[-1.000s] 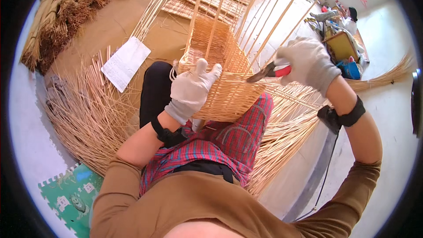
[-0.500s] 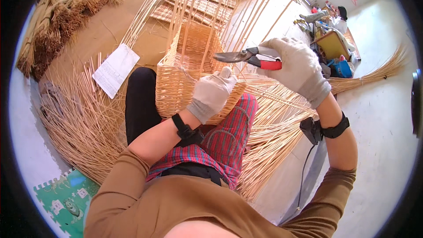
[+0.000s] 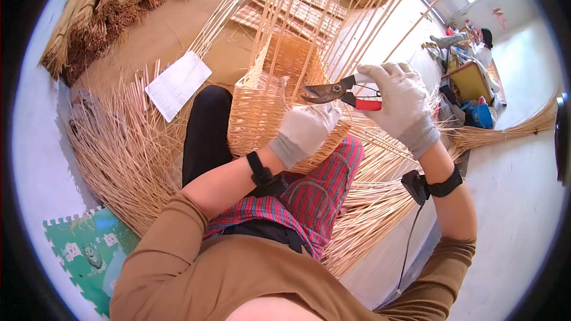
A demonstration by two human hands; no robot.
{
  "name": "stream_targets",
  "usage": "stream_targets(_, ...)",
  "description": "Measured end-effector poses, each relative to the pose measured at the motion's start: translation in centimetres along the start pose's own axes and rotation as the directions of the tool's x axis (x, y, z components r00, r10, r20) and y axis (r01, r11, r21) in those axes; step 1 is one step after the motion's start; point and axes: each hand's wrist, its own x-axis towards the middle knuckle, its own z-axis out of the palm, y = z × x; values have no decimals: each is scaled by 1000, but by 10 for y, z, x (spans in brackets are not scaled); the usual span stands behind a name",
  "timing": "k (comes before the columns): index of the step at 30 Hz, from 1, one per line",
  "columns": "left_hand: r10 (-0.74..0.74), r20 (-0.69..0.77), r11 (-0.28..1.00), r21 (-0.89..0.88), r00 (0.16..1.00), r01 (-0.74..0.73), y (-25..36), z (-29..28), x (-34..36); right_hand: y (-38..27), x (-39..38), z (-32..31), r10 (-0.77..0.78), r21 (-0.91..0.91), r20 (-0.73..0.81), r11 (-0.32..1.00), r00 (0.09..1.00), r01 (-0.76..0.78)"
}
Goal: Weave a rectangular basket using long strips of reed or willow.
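Note:
A half-woven wicker basket (image 3: 257, 120) rests on my lap, its tall stakes rising from the far sides. In a pale work glove, my left hand (image 3: 306, 129) is closed at the basket's near right rim. What exactly lies between its fingertips is hidden. My right hand (image 3: 403, 98), gloved too, grips pruning shears (image 3: 326, 93) with one red and one whitish handle. Their handles are spread, with the spring showing between them. The dark blades point left, just above my left hand and over the basket's opening. Loose wicker rods (image 3: 386, 181) fan out to the right, beside and beneath the basket.
A paper sheet (image 3: 178, 86) lies left of the basket, near a spread of thin rods (image 3: 128, 160). Bundled stalks (image 3: 113, 15) stand at far left; woven panels (image 3: 297, 15) lie beyond the basket. A blue container (image 3: 483, 116) and a person (image 3: 483, 53) are at far right.
The shears' handles have spread apart, and the right hand has come slightly lower. My left hand stays at the rim. The whole view has shifted, moving the scene rightward in the picture.

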Motion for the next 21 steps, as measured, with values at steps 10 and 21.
stream_targets(10,182,-147,865,-446,972,-229,-63,-63,-64,4,8,43,-432,-319,-185,876,883,362)
stream_targets(21,545,417,819,-449,727,-356,-4,-52,-73,26,8,-8,-179,-174,110,965,978,196)
